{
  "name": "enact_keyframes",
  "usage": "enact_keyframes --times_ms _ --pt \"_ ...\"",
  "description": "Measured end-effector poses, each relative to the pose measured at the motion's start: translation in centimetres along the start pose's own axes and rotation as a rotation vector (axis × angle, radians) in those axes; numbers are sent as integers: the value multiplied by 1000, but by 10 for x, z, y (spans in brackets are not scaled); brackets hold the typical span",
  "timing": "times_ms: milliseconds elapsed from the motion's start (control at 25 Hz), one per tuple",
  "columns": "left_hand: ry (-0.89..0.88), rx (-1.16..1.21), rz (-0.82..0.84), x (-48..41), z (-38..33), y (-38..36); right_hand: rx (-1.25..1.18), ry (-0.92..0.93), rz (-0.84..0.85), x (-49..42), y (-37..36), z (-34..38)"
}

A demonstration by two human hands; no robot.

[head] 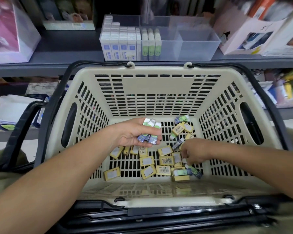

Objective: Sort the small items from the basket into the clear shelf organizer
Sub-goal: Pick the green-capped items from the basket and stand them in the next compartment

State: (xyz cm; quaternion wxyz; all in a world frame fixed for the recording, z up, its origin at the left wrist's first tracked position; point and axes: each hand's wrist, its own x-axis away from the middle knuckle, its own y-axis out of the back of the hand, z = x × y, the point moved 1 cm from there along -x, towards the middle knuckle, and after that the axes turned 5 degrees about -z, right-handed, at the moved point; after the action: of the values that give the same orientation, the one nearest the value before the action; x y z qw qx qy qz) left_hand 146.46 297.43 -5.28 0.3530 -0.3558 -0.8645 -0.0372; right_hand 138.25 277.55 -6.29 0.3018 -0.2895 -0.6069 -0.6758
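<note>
Right hand (195, 150) grasp indistinct

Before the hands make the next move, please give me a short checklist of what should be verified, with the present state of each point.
1. Left hand grips the green erasers firmly: ok, three lie under its thumb.
2. Right hand has picked something: cannot tell, its curled fingers hide it.
3. Middle compartment of the organizer takes this kind: ok, matching erasers stand there.
4. Room in that compartment: ok, free space shows beside them.
5. Basket free of this kind: not ok, loose erasers lie in its far corner.
</note>
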Motion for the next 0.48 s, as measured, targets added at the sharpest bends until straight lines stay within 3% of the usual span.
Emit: enact_keyframes --times_ms 80,240,480 --pt "-7 -9 -39 0 -1 0 173 11 1 -4 -12 -1" --pt "-9 -1 -120 -1 -3 3 191 108 33 -8 -24 4" --pt "10 7 -100 3 -2 0 160 141 71 -9 -37 7"
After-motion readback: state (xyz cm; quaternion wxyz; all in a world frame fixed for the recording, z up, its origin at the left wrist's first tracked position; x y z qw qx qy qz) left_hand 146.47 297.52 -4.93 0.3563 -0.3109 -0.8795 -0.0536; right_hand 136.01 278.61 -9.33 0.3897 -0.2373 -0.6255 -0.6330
